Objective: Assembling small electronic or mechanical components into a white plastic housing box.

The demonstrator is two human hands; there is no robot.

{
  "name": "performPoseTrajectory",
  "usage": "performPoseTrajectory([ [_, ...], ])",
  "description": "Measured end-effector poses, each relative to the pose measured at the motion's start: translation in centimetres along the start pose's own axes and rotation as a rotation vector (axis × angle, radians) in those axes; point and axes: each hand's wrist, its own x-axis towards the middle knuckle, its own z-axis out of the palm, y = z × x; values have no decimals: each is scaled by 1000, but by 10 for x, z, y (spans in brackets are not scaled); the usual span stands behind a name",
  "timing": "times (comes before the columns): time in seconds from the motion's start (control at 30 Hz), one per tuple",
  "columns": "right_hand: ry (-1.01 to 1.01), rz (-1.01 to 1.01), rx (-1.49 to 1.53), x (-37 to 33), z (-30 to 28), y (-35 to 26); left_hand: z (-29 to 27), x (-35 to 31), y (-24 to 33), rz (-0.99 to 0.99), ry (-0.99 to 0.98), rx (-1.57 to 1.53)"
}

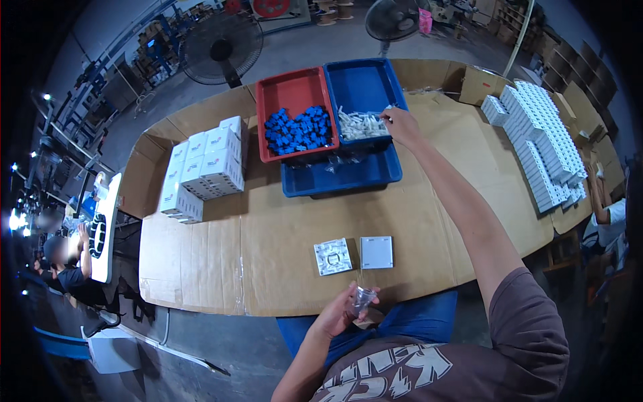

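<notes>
My left hand [337, 316] is near the table's front edge, its fingers closed round a small clear plastic bag [364, 299]. My right arm stretches far forward. The right hand [402, 126] is over the right side of a blue bin [365, 79], with its fingers drawn together beside a heap of small white plastic parts [362, 125]. Whatever those fingers hold is too small to make out. In front of me lie two square white plates side by side: one with a moulded frame inside [332, 256], the other flat and smooth [376, 252].
A red bin [289, 82] of blue pieces [298, 130] adjoins the blue bin, above another blue tray [341, 182]. White boxes [211, 161] stack at left, and rows of white plates [539, 137] at right. Cardboard walls [435, 72] edge the table. Other people work at both sides.
</notes>
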Motion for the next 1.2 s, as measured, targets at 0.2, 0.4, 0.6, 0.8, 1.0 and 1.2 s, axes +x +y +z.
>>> performPoseTrajectory([
  [0.2,13,-193,-52,28,36,33,11,11,6,-76,65,108],
  [0.4,-36,-145,-78,31,38,21,11,20,22,-87,144,64],
  [0.6,-28,-250,-245,33,34,29,16,33,47,-83,45,74],
  [0.8,-21,-264,-188,35,38,17,16,35,59,-46,40,103],
  [1.0,21,-348,-87,31,27,40,17,35,70,5,-27,82],
  [1.2,24,474,1166,18,-23,-20,14,26,67,59,-41,45],
])
